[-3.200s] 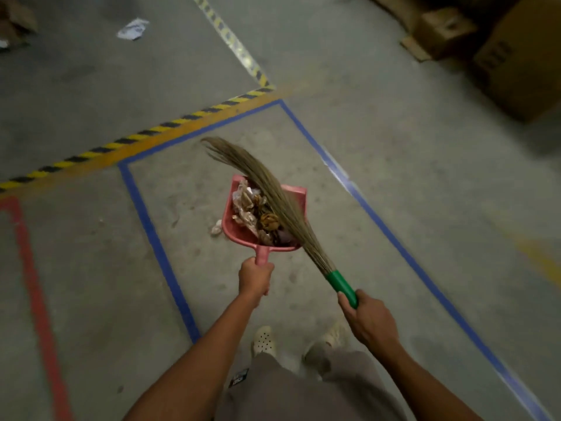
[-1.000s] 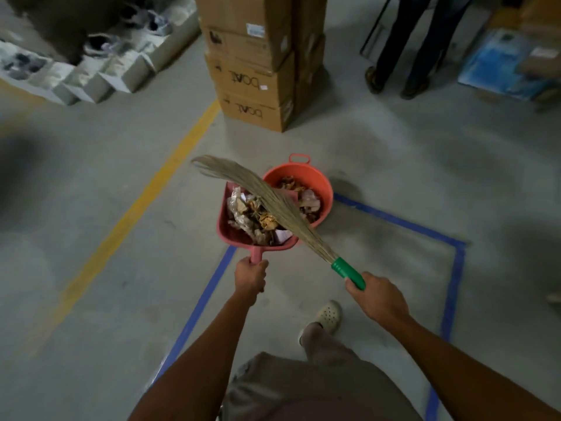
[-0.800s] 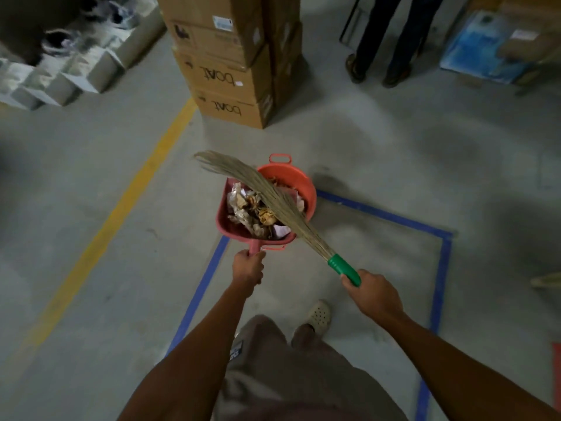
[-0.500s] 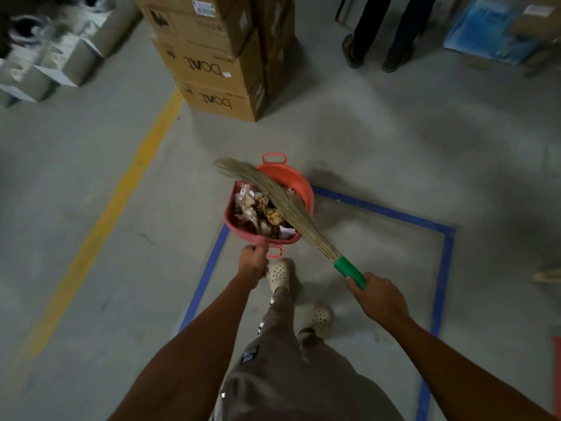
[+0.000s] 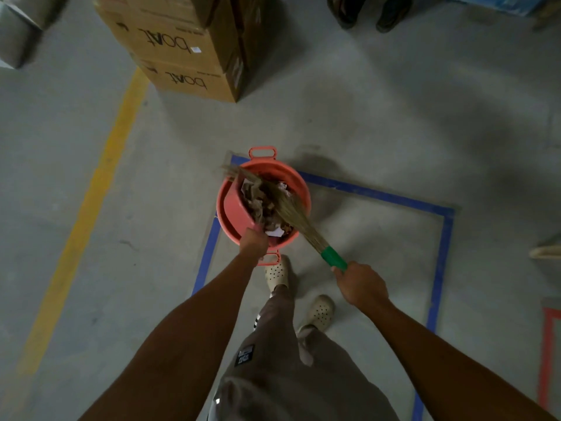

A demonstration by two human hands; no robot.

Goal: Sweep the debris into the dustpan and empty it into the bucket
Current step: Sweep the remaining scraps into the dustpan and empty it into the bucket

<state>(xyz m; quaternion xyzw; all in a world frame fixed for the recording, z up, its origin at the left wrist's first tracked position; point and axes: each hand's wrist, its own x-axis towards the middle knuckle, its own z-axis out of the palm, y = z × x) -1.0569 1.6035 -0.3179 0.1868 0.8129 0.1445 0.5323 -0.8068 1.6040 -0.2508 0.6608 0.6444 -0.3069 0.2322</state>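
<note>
Person in grey-brown trousers (image 5: 288, 375) and cream perforated clogs (image 5: 276, 273) stands on the near side of an orange bucket (image 5: 288, 174), one clog almost touching the bucket's near handle. Both bare arms reach toward the bucket.

The left grip (image 5: 253, 243) is closed tight round the handle of a red dustpan (image 5: 236, 205), fingers curled, directly over the bucket's near rim. The dustpan is tipped up on edge inside the bucket's mouth, its open side turned right. Crumpled paper and brown debris (image 5: 258, 199) are bunched against it and lie in the bucket.

The right grip (image 5: 361, 287), to the right of the bucket and nearer the camera, is wrapped round the end of a grass broom (image 5: 291, 212) below its green collar. The bristles slant up and left across the bucket and over the debris, their tips reaching past the bucket's far-left rim.

The bucket sits on the corner of a blue tape rectangle (image 5: 379, 194) on the concrete floor (image 5: 364, 117). A yellow floor line (image 5: 100, 192) runs well left of the bucket. Beyond the bucket stand stacked cardboard boxes (image 5: 182, 56) printed "boat". Also beyond the bucket, to its right, a second person's dark shoes (image 5: 391, 16) show at the frame's top edge.
</note>
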